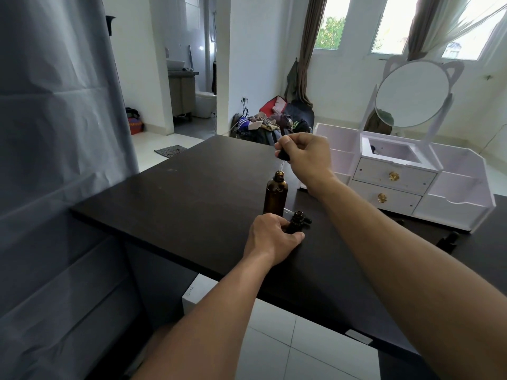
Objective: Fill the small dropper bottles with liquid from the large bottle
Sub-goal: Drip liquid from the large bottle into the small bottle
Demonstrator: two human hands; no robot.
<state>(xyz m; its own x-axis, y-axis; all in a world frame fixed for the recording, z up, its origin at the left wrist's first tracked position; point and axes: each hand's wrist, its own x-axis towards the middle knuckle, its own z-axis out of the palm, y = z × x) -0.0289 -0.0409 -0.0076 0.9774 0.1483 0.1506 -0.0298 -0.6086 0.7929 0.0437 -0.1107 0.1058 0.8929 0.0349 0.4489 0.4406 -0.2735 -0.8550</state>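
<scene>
A large amber bottle (276, 195) stands uncapped on the dark table (192, 193). Just above its open neck my right hand (307, 157) pinches the black bulb of a dropper (282, 156), whose thin glass tube points down at the opening. In front of the large bottle, my left hand (271, 237) grips a small dark dropper bottle (296, 222), open at the top and upright on the table. Another dropper with a black cap (306, 219) lies right behind the small bottle.
A white vanity organiser (397, 185) with drawers and a round mirror (411, 94) stands on the table at the right. A small dark bottle (447, 241) lies near the organiser's front corner. A grey curtain (55, 160) hangs at the left.
</scene>
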